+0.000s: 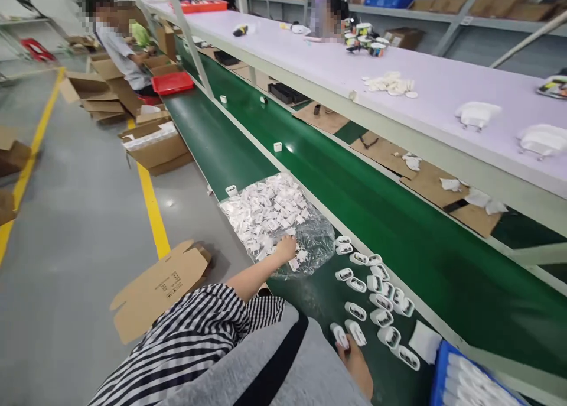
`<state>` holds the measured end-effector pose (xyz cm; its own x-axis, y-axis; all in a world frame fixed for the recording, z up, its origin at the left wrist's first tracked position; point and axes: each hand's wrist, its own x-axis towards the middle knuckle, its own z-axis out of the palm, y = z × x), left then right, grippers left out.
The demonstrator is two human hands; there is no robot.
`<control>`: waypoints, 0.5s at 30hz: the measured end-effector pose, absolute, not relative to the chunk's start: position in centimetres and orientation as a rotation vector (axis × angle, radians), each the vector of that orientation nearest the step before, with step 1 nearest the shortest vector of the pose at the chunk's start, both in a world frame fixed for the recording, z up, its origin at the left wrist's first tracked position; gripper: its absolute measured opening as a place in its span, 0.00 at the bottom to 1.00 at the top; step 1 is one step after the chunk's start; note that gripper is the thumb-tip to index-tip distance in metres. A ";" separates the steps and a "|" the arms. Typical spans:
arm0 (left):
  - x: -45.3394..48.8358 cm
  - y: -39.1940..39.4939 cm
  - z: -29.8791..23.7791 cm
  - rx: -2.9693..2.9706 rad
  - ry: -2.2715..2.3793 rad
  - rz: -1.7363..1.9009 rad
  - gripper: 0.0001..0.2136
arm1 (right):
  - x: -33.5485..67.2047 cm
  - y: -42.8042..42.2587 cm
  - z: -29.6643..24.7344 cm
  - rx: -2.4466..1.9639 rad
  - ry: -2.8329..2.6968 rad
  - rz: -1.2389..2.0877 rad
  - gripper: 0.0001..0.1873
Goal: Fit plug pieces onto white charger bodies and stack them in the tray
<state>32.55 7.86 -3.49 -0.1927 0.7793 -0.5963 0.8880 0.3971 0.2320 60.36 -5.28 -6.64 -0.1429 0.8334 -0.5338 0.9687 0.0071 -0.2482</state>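
Green surface (305, 299), left hand (286, 248) at bagged white pieces (270, 205), grip unclear, right hand (357, 366) holding white casing (339, 335)

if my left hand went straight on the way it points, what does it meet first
Most likely the clear plastic bag, whose loose film spreads just ahead of your left hand. The hand might pass over it; its height above is unclear.

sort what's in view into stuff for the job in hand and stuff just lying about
Likely part of the job:
small white parts in the plastic bag, at the left grip
white casings, two by the right grip

Apparently just lying about:
flattened carton on the floor
crumpled white scraps under the raised table
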 end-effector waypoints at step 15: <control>35.1 7.8 -6.5 1.483 2.015 -0.098 0.17 | 56.9 -1.3 -2.2 2.107 2.152 -0.848 0.18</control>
